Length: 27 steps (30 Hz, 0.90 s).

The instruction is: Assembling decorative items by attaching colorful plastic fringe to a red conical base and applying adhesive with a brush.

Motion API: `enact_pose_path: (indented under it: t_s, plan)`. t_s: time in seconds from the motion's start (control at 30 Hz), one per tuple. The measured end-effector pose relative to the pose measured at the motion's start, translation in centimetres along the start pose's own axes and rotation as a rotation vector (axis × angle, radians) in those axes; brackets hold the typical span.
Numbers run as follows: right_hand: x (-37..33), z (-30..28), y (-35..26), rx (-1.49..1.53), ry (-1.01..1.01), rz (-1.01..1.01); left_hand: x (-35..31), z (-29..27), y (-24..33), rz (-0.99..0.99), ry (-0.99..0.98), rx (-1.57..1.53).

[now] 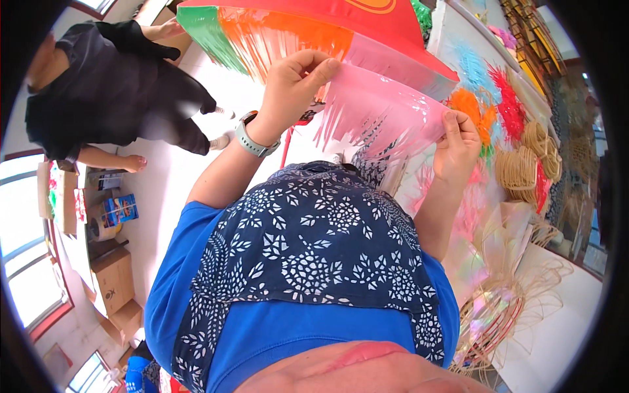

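A strip of shiny pink fringe (386,98) is stretched between my two hands, its cut strands hanging down. My left hand (295,88), with a watch on the wrist, pinches the strip's left end close to the rim of a large red canopy-like piece (314,19). At the other end, my right hand (458,147) grips the strip's corner between thumb and fingers. Along the canopy's edge hang green fringe (206,39), orange fringe (275,36) and another pink fringe band (393,65). The canopy's top runs out of view.
On the right, a table holds blue fringe (475,69), red fringe (508,101), orange fringe (472,114) and bundles of tan cord (517,173). Thin bent strips (511,308) spread below them. Another person (111,92) in dark clothes stands at the left, beyond cardboard boxes (111,281).
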State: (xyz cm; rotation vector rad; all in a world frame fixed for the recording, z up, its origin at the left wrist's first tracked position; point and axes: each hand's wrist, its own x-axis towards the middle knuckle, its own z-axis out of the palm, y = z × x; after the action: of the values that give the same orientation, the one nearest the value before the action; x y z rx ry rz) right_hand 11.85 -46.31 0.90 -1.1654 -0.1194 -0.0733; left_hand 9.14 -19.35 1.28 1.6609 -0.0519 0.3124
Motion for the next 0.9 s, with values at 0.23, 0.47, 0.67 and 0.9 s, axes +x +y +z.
enact_pose_path:
  t_s: [0.23, 0.47, 0.67, 0.9]
  plan:
    - [3.7, -1.2, 2.9, 0.049, 0.051, -0.017, 2.5, 1.6, -0.2, -0.039, 0.082, 0.123]
    - [5.3, -1.7, 4.4, 0.069, 0.064, -0.053, 3.9, 3.1, 0.0, -0.021, 0.26, 0.243]
    - [6.1, -2.1, 5.0, 0.067, 0.087, -0.068, 4.5, 3.9, 0.7, -0.036, 0.268, 0.39]
    - [6.6, -2.4, 5.2, 0.103, 0.064, -0.031, 4.6, 3.7, -0.3, 0.028, 0.265, 0.365]
